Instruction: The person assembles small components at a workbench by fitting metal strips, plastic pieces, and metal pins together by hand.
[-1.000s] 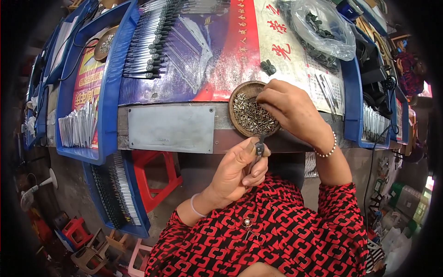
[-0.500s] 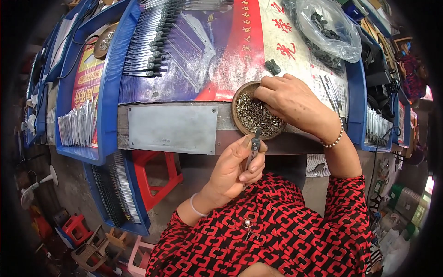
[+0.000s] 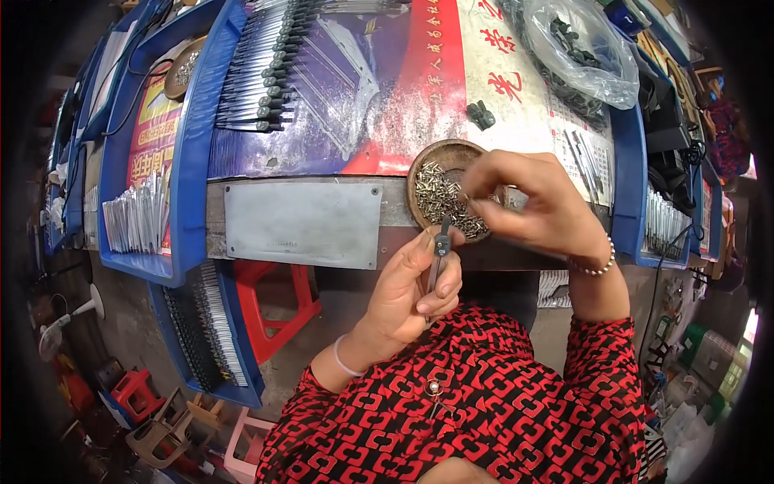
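While the left hand [image 3: 415, 278] is pinching a dark-headed metal tool [image 3: 442, 247], head outward and apparently left exposed for access, at the wooden bowl's [image 3: 413, 200] six o'clock, the right hand [image 3: 536, 194] is hovering at its three o'clock, thumb and forefinger nearly meeting; whether they are gripping a metal pin [image 3: 435, 192], the view is not showing. Beyond, at ten o'clock, similar tools [image 3: 270, 81] are lying in a row, seemingly for easy counting.

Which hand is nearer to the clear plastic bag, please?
Right: the right hand is below the plastic bag in the picture; the left hand is lower and farther left.
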A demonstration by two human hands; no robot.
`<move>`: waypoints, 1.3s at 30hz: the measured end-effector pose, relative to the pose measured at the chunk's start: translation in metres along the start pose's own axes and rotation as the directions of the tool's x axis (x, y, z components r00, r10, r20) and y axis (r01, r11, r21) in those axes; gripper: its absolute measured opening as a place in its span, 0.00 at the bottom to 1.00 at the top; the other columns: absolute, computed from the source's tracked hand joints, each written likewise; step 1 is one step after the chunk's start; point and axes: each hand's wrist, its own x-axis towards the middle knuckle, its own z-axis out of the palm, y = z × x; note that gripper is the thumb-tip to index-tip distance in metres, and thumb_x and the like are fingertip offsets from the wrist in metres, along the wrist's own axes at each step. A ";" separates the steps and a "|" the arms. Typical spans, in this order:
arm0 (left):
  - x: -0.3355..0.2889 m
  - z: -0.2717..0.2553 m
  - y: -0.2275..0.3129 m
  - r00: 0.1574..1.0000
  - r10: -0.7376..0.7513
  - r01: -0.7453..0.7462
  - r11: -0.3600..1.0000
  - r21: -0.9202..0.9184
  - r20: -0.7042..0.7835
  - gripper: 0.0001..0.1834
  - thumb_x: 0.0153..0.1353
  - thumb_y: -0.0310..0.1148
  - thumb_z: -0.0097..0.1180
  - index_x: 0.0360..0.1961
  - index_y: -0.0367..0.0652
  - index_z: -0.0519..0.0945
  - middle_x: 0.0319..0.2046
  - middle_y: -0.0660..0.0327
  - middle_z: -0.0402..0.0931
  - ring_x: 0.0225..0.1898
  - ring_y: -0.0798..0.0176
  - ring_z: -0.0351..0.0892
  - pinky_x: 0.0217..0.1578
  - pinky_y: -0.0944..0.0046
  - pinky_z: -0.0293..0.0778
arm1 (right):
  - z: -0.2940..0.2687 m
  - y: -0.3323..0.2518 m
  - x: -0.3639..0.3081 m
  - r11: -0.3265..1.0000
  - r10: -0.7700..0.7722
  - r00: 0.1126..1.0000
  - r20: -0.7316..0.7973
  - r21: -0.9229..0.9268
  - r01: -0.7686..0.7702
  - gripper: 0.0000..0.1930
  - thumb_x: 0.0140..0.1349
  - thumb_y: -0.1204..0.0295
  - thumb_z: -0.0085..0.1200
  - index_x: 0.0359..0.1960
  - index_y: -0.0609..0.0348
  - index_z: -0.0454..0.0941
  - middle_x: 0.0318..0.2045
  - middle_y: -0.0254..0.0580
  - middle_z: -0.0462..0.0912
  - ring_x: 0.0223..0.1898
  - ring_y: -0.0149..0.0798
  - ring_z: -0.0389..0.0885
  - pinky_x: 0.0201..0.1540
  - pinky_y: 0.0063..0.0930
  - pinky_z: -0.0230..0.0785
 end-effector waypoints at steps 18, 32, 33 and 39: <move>0.001 0.019 -0.006 0.984 0.120 -0.089 0.972 0.217 -0.135 0.13 0.68 0.41 0.42 0.46 0.44 0.66 0.21 0.63 0.68 0.13 0.78 0.56 0.14 0.80 0.53 | 0.031 -0.037 -0.024 0.795 0.402 0.916 0.002 0.495 -0.350 0.11 0.52 0.81 0.53 0.35 0.61 0.66 0.26 0.30 0.71 0.28 0.20 0.71 0.31 0.14 0.66; 0.001 0.010 -0.010 0.996 -0.040 0.044 0.997 0.057 -0.076 0.12 0.69 0.38 0.39 0.49 0.48 0.64 0.20 0.63 0.67 0.12 0.76 0.55 0.13 0.78 0.53 | 0.041 -0.006 -0.034 0.747 0.278 0.953 0.121 0.596 -0.294 0.09 0.60 0.73 0.52 0.40 0.63 0.72 0.26 0.28 0.72 0.25 0.18 0.67 0.27 0.13 0.59; 0.000 0.010 -0.009 0.996 -0.036 0.040 0.998 0.057 -0.077 0.12 0.69 0.38 0.39 0.49 0.48 0.64 0.20 0.63 0.67 0.12 0.76 0.55 0.13 0.78 0.53 | 0.042 -0.006 -0.032 0.771 0.236 0.969 0.077 0.592 -0.235 0.08 0.61 0.73 0.51 0.40 0.63 0.73 0.26 0.29 0.73 0.25 0.19 0.68 0.27 0.14 0.61; -0.001 0.024 0.003 0.999 -0.031 0.033 0.998 0.046 -0.037 0.15 0.69 0.37 0.33 0.52 0.44 0.64 0.20 0.62 0.66 0.12 0.75 0.55 0.14 0.76 0.53 | 0.011 -0.027 -0.019 1.000 -0.020 0.988 -0.156 -0.009 0.019 0.10 0.56 0.75 0.52 0.39 0.60 0.75 0.36 0.41 0.77 0.37 0.40 0.76 0.37 0.30 0.69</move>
